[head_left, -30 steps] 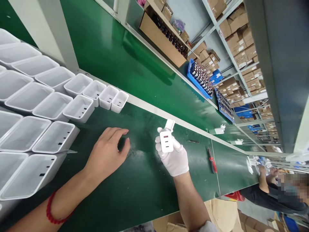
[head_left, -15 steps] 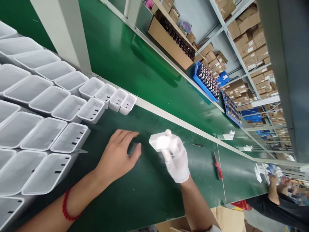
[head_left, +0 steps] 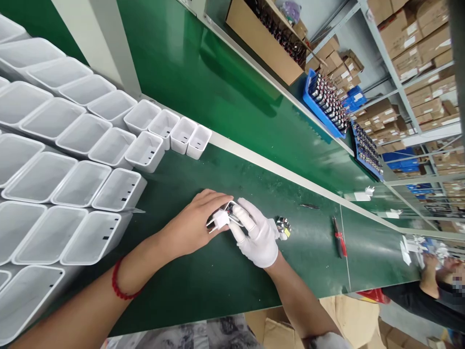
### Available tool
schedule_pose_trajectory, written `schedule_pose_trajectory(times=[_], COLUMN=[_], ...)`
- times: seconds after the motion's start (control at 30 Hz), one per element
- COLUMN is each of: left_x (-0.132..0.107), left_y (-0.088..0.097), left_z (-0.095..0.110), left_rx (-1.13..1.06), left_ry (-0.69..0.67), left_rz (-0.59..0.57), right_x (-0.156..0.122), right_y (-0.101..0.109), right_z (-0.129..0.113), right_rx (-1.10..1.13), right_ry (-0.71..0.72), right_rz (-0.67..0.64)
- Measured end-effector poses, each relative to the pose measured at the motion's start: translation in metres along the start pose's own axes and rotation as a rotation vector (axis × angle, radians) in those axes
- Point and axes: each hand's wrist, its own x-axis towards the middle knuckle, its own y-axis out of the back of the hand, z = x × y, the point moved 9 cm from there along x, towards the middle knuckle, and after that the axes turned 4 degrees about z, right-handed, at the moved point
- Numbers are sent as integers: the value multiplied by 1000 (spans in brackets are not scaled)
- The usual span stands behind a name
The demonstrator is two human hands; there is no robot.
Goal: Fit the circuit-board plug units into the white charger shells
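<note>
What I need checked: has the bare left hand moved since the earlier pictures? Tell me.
Yes. Judged against the red-handled pliers lying on the green bench, the left hand has moved rightward in the picture, nearer to them.

Left hand [head_left: 194, 224] now on white plug [head_left: 221, 219]

Left arm: the left forearm [head_left: 148, 261] is bare, enters at the lower left corner and slants up to the right, with a red beaded bracelet [head_left: 116, 281] around the wrist; the left hand [head_left: 196, 220] is ungloved, back upward, fingers bent into a grip. Right arm: the right forearm [head_left: 298, 293] is bare above a grey sleeve [head_left: 325, 341] and slants up to the left; the right hand [head_left: 256, 237] wears a white glove, its fingers bent inward, near the left hand's fingertips.
</note>
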Motion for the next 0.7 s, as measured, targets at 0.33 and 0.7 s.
schedule_pose_trajectory(times=[0.33, 0.7], left_x=[5, 7], left_y=[0, -1], left_z=[1, 1], left_rx=[16, 36], left_ry=[-5, 6], left_rz=[-46, -52], right_x=[-16, 20], right_y=[-2, 13], right_z=[10, 18], right_rx=[-13, 590], right_ry=[-29, -399], right_rz=[-145, -145])
